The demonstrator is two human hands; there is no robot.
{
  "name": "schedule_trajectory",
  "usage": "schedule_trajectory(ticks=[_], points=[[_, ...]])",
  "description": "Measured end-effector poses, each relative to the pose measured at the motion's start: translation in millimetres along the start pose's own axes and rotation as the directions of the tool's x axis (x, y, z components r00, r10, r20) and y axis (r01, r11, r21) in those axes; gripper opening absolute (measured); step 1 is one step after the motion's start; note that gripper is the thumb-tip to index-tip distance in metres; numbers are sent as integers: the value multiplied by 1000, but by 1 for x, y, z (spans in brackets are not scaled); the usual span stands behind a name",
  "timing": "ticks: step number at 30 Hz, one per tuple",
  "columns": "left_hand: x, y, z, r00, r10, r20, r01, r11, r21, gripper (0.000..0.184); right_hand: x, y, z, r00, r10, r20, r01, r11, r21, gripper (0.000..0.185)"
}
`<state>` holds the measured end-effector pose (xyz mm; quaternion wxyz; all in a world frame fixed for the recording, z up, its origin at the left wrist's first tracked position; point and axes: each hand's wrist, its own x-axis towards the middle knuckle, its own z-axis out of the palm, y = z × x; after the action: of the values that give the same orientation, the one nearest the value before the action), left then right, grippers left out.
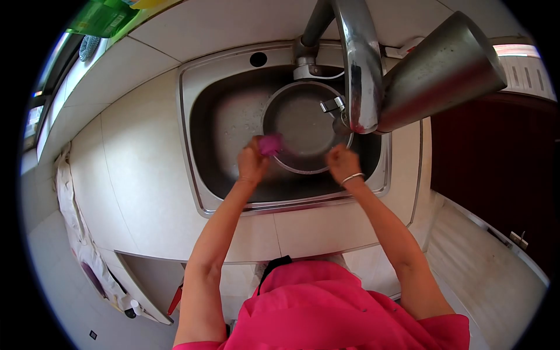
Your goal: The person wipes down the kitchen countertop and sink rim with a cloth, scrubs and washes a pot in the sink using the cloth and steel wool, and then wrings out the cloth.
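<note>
A round metal basin (300, 122) sits in the right part of the steel sink (224, 125). My left hand (252, 160) is closed on a small pink cloth (270, 145) at the basin's left rim; the cloth is blurred. On the opposite side, my right hand (343, 163) has its fingers curled at the lower right rim and appears to grip it, though motion smears the fingertips. A bracelet circles the right wrist. Above the basin's right edge hangs the chrome faucet (357, 64).
A tall metal cylinder (443, 73) juts out right of the faucet. Pale tiled counter (149, 157) surrounds the sink. A green bottle (102, 18) stands at the upper left, and a dark red panel (496, 157) lies at the right.
</note>
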<state>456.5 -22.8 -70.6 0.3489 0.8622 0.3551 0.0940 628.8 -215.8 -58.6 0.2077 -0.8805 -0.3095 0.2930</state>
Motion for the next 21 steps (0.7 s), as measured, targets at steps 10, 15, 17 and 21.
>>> schedule_trajectory(ticks=[10, 15, 17, 21], points=[[22, -28, 11, 975, -222, 12, 216, 934, -284, 18, 32, 43, 1, 945, 322, -57, -319, 946, 63, 22], [17, 9, -58, 990, -137, 25, 138, 950, -278, 16, 13, 36, 19, 972, 227, 60, -233, 964, 131, 19], [23, 20, -79, 993, -109, 41, 115, 978, -172, 15, 9, 36, 38, 953, 267, 146, -297, 920, 255, 19], [42, 74, -128, 996, -86, 15, 87, 969, -231, 16, 9, 6, 58, 867, 66, 493, -277, 888, 368, 16]])
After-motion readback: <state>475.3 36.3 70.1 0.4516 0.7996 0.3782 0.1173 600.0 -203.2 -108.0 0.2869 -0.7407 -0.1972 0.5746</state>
